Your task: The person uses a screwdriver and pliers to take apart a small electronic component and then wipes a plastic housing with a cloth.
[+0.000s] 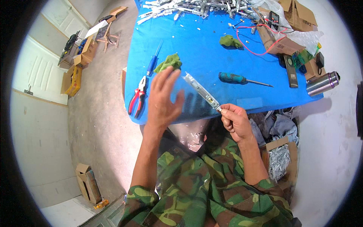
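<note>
My right hand point(236, 120) pinches one end of a long, narrow silvery metal fitting point(203, 92) with slots and small parts along it. The piece slants up and left above the blue table. Raised near the table's front edge, my left hand point(163, 100) is empty with its fingers apart, slightly smeared by motion. Just beyond its fingertips lies a crumpled green cloth point(170, 62). Red-handled pliers point(138, 95) rest left of that hand, with a blue-handled screwdriver point(153, 62) behind them. A teal-handled screwdriver point(234, 78) lies beyond my right hand.
Similar metal fittings point(189, 6) are heaped at the table's far edge. Another green cloth point(230, 41), a red cable point(242, 39) and cardboard boxes point(285, 46) sit at the back right. A steel flask point(321, 84) lies at the right edge. Below stands a carton point(293, 159) of wrapped pieces.
</note>
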Motion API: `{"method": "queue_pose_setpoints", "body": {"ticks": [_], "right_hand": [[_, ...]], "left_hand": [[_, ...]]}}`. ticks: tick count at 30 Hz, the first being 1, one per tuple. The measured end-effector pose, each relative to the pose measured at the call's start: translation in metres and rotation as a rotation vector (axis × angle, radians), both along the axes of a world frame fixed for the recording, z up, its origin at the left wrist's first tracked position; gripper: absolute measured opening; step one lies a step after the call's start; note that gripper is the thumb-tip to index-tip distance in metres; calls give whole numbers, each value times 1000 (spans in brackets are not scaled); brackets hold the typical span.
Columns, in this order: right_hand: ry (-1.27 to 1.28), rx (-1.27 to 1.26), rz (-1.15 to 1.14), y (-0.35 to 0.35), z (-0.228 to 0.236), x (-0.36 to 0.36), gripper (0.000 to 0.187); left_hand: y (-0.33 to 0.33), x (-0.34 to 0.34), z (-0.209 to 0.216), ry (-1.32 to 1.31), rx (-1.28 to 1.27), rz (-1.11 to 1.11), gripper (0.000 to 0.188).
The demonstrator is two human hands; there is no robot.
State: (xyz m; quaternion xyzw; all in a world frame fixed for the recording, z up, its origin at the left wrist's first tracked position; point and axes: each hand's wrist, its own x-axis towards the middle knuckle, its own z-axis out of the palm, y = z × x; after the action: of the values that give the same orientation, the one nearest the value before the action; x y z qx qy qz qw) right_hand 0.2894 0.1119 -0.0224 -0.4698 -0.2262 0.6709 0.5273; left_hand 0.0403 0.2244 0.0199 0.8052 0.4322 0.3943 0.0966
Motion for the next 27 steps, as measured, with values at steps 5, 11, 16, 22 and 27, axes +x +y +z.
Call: {"method": "queue_pose_setpoints", "body": {"ticks": [5, 11, 16, 22, 27], "right_hand": [[102, -27, 170, -12, 0, -2, 19], [-26, 18, 419, -18, 2, 5, 20], [-963, 355, 594, -13, 10, 0, 34], [-1458, 602, 386, -17, 52, -26, 46], [-1482, 763, 423, -12, 69, -43, 55]], "left_hand": [[-30, -11, -4, 136, 0, -33, 66], [-46, -36, 4, 207, -46, -117, 44], [-70, -52, 1, 218, -274, -159, 35], [-87, -52, 3, 83, -306, -154, 35], [-103, -48, 1, 26, -289, -213, 37]]}}
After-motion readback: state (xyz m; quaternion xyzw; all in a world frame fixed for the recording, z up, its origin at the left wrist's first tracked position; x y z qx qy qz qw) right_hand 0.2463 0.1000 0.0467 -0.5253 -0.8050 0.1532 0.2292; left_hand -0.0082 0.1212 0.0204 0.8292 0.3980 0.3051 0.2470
